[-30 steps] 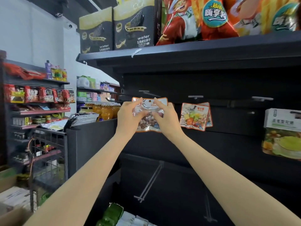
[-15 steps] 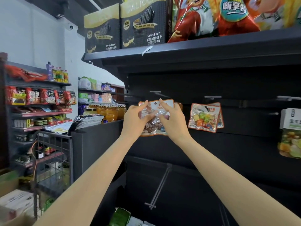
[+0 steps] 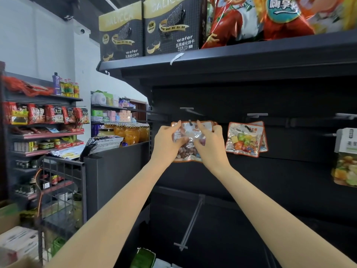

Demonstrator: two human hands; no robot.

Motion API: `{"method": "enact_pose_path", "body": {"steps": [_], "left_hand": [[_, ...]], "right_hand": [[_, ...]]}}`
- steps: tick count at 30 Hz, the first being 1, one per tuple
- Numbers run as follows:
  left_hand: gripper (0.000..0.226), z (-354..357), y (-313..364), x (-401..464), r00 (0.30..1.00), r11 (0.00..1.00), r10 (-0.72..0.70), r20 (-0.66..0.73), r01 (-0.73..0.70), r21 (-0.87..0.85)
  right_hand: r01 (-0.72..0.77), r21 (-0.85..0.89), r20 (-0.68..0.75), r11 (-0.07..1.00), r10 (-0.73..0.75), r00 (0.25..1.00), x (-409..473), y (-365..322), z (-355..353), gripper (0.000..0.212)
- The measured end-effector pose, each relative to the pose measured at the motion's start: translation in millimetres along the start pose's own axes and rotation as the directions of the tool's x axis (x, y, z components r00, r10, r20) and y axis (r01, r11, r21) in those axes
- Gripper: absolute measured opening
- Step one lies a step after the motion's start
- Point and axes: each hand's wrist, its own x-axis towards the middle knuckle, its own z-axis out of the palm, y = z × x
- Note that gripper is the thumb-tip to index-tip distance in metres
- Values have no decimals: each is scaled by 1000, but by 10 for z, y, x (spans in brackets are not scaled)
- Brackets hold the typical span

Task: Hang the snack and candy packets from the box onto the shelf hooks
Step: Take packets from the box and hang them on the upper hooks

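Both hands hold an orange-edged candy packet (image 3: 191, 130) with brown and pink sweets against the dark shelf back. My left hand (image 3: 167, 141) grips its left side and my right hand (image 3: 210, 144) its right side. A shelf hook (image 3: 190, 122) pokes through the hole at the packet's top. Another packet edge shows just behind it. Right of it, two fruit-candy packets (image 3: 245, 139) hang from a second hook (image 3: 257, 114). The box is not clearly visible; green packets (image 3: 144, 258) show at the bottom edge.
A white-and-green snack pack (image 3: 345, 157) hangs at the far right. A bare long hook (image 3: 190, 223) juts out lower down. Wafer boxes (image 3: 170, 26) and chip bags sit on the top shelf (image 3: 231, 59). A wire rack (image 3: 61, 190) and stocked shelves stand to the left.
The view has shifted, so the shelf sits further right in frame. My hands have pushed the candy packet up onto the hook, whose tip now shows through its hole.
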Motion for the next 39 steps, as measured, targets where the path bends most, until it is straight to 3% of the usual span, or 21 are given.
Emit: {"method": "enact_pose_path", "body": {"steps": [5,11,15,18,20,26,29,33,39], "left_hand": [[71,137,-49,12,995,999,14,99,-19,49],[64,223,-28,144,994,993,-20,109,7,120],[58,227,-31,88,996,989,-11,89,-3,148],[49,194,3,-13,999,969,22,27,-28,247],[41,126,52,-87,997,953,65,-28,-54,300],[23,-292,26,-531,981,917,153,-117,-97,388],[18,-586,-245,-980,984,914,64,-164,8,405],[12,-1079,-892,-1658,966,863,-187,-178,248,440],[15,-1996,-1938,-2671,794,675,-562,-232,603,426]], "right_hand": [[83,-348,-15,934,-94,995,-7,197,66,68],[5,-446,19,895,4,1000,80,228,114,47],[47,-455,-7,889,-56,998,59,180,100,51],[123,-422,-58,898,-162,985,-5,146,61,36],[164,-381,-19,910,-185,983,-62,115,38,29],[209,-26,84,978,-206,975,-331,-166,169,21],[152,153,234,976,-185,954,-591,-405,464,20],[50,303,417,952,-180,891,-1058,-783,1127,20],[-50,359,669,932,-220,710,-1835,-1478,2462,21]]}}
